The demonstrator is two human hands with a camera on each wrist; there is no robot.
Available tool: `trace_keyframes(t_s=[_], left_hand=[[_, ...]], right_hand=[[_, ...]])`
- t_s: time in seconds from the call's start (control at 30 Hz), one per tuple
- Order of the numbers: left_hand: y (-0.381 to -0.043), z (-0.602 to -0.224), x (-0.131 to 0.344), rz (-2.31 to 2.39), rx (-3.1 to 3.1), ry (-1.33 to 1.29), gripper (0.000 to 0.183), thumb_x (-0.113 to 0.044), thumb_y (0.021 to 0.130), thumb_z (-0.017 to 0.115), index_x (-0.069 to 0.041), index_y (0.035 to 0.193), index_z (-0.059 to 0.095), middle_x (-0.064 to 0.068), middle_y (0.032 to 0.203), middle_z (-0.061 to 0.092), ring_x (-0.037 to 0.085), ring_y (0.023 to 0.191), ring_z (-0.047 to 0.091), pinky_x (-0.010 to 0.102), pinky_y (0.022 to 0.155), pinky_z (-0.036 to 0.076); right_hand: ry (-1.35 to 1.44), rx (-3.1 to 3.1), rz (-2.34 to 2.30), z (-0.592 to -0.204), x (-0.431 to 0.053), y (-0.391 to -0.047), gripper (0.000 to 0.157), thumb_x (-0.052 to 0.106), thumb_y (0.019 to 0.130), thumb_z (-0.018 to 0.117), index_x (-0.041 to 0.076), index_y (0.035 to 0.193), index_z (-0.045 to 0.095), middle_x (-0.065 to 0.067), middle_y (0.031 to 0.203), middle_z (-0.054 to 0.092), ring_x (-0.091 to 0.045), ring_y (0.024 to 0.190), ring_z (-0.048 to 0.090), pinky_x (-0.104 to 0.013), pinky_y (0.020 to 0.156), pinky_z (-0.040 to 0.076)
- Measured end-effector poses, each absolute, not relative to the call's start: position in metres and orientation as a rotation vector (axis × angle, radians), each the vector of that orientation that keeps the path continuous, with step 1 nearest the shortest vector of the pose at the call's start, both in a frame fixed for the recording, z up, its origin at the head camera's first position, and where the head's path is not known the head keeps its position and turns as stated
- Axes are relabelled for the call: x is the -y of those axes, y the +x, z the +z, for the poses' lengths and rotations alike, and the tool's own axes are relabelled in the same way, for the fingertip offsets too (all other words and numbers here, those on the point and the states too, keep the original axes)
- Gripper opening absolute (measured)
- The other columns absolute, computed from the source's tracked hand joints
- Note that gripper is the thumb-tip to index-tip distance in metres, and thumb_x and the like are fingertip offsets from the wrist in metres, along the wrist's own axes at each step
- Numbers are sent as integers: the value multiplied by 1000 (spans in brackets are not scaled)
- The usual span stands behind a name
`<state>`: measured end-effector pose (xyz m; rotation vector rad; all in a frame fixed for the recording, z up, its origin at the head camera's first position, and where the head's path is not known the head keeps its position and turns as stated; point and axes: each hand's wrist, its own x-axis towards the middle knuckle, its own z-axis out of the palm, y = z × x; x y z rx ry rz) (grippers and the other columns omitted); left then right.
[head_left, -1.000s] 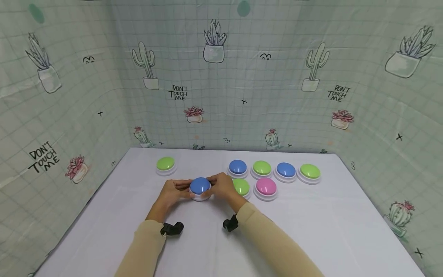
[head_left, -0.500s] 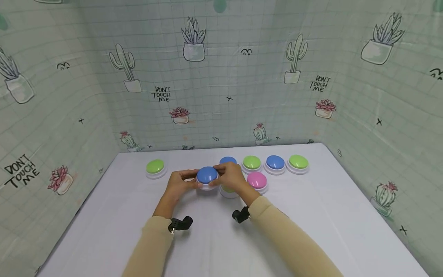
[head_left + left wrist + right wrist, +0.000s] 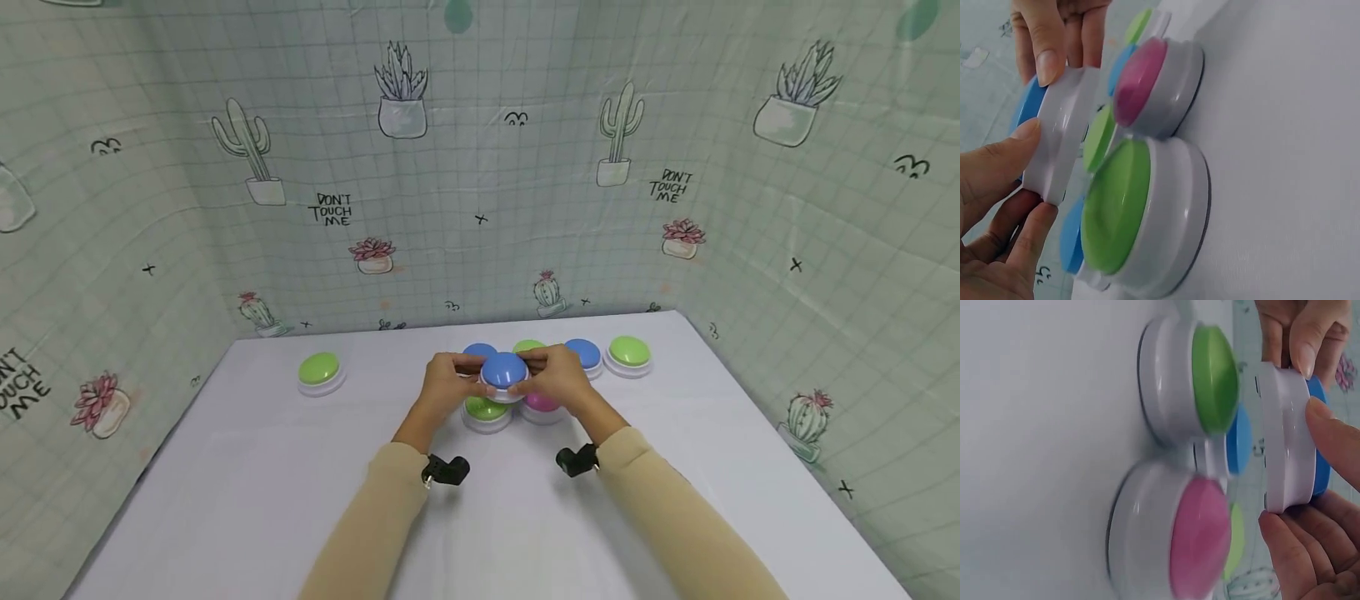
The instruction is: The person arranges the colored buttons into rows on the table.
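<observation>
A blue push button with a white round base is held off the table between both hands. My left hand pinches its left side with thumb and fingers; my right hand pinches the right side. It hangs over a green push button and a pink push button, which stand side by side and are partly covered by it in the head view. In the left wrist view a gap shows between the held button's base and the green button. The right wrist view also shows it apart from the pink button.
Behind the hands a back row holds a blue button, a green button, another blue button and a green button. A lone green button stands at the left. Patterned cloth walls surround the white table.
Both hands have lifted the blue button from the table and carried it rightward, over the green and pink buttons. The head view has shifted a little to the right.
</observation>
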<state>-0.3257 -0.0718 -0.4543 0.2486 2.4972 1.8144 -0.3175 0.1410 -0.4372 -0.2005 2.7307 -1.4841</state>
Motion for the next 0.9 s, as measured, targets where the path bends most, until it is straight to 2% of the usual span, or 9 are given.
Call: trace_keyframes(t_s=[0.33, 0.6, 0.77, 0.9], left_hand=[[-333, -453, 9, 1617, -2558, 420, 48, -3, 78, 93, 1, 122, 74, 11, 112, 76, 23, 106, 72, 33, 92, 62], [-339, -448, -39, 1498, -2628, 491, 52, -7, 74, 97, 0, 121, 76, 7, 106, 78, 15, 98, 72, 23, 86, 60], [-340, -449, -63, 1303, -2700, 543, 52, -10, 76, 96, 1, 122, 75, 6, 103, 77, 11, 92, 69, 21, 84, 59], [-342, -450, -77, 1138, -2768, 625, 48, -12, 75, 97, 1, 116, 77, 5, 98, 76, 12, 89, 67, 22, 82, 58]], right_hand=[[-75, -2674, -1535, -440, -200, -308, 72, 12, 82, 92, -8, 143, 59, -25, 142, 61, -39, 136, 57, -51, 112, 48], [10, -2654, -1549, -438, -240, -300, 75, 9, 82, 91, -9, 146, 55, -28, 145, 56, -41, 139, 52, -52, 115, 44], [65, -2644, -1534, -444, -258, -297, 76, 5, 82, 90, -11, 146, 53, -29, 145, 56, -42, 139, 53, -52, 115, 45], [84, -2682, -1477, -452, -268, -297, 74, 3, 81, 90, -13, 144, 54, -29, 143, 58, -44, 137, 54, -54, 115, 45]])
